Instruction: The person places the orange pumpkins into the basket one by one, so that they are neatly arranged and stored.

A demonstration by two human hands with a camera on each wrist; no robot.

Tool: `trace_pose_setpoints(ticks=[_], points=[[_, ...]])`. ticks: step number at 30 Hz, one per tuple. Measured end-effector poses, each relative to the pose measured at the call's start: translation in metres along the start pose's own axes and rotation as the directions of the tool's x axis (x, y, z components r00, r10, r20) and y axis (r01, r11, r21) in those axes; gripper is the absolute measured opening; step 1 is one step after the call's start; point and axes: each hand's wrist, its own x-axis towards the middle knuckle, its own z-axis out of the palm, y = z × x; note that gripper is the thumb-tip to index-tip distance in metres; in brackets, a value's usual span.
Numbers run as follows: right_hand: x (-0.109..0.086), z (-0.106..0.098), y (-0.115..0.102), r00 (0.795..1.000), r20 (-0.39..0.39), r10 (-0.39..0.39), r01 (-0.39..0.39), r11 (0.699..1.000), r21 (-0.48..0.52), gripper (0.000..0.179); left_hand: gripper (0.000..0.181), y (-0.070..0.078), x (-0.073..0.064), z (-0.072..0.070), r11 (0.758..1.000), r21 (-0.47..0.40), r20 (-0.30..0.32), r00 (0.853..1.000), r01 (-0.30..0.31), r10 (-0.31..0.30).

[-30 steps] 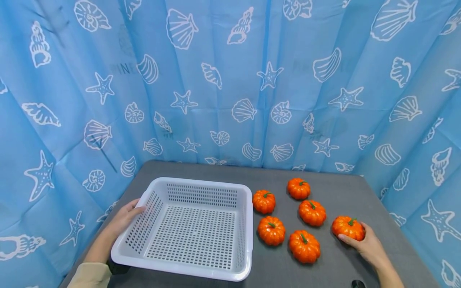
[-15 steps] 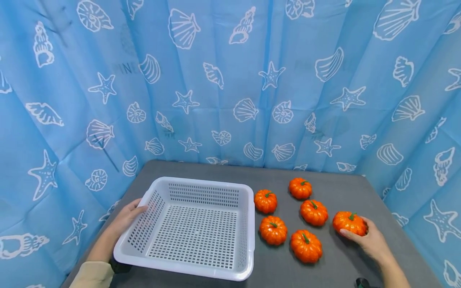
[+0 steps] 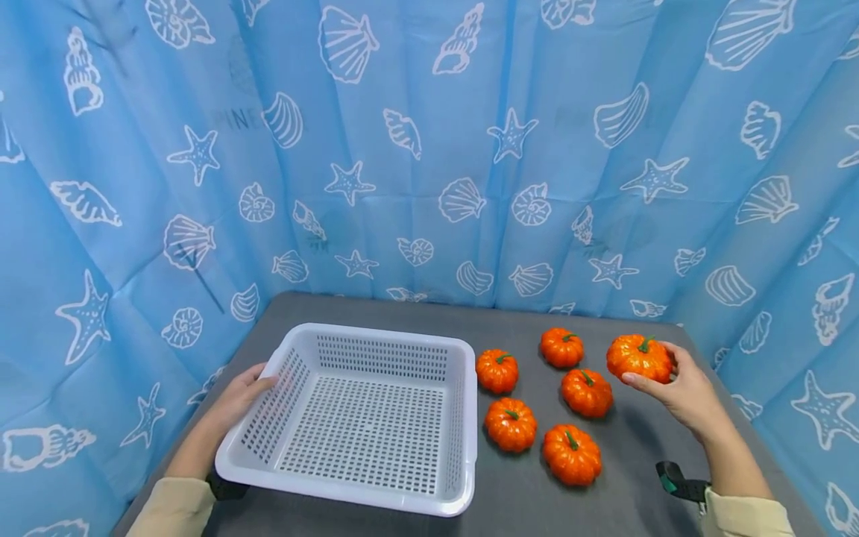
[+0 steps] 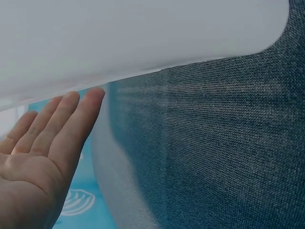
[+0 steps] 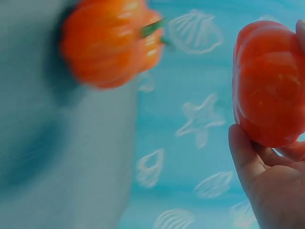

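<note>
In the head view, my right hand [image 3: 687,391] grips a small orange pumpkin [image 3: 637,358] with a green stem, held above the grey table. Thumb and fingers sit on its sides; the right wrist view shows this pumpkin [image 5: 269,86] close up. My left hand [image 3: 235,399] holds the left rim of a white perforated plastic basket [image 3: 349,503], thumb over the edge. From the left wrist, the fingers [image 4: 71,124] of that hand look straight, their tips at the underside of the basket wall [image 4: 143,38]. Nothing lies inside the basket.
Several more orange pumpkins stand on the table [image 3: 523,500] between basket and right hand, among them one at the back [image 3: 561,347] and one at the front [image 3: 572,455]. A blue curtain [image 3: 429,149] with white shell prints hangs around the table's far edges.
My right hand has lifted the pumpkin off the table and moved it farther back and slightly left. The left hand keeps its hold on the basket; the head view has shifted slightly.
</note>
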Motion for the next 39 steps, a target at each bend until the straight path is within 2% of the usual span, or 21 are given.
trace_pose_setpoints(ticks=[3,10,20,28,39], points=[[0.010,-0.002,-0.022,0.998,-0.013,-0.054,0.054,0.998,0.016,0.087,0.061,0.001,0.001,-0.001,1.000,0.008,-0.002,1.000,0.000,0.000],[0.036,0.004,-0.075,0.986,0.035,-0.161,0.156,0.982,0.109,0.085,0.062,-0.001,0.004,-0.001,1.000,-0.010,-0.002,1.000,0.014,-0.014],[0.062,0.032,-0.140,0.967,0.099,-0.235,0.215,0.961,0.176,0.088,0.059,0.001,0.002,0.002,0.999,-0.014,-0.027,0.999,0.041,-0.041],[0.076,0.057,-0.166,0.955,0.153,-0.255,0.217,0.949,0.229,0.086,0.058,-0.001,0.004,0.003,0.999,0.021,-0.065,0.997,0.029,-0.027],[0.086,0.106,-0.194,0.928,0.219,-0.302,0.230,0.926,0.299,0.086,0.057,-0.002,0.003,0.001,1.000,-0.018,-0.055,0.998,0.019,-0.020]])
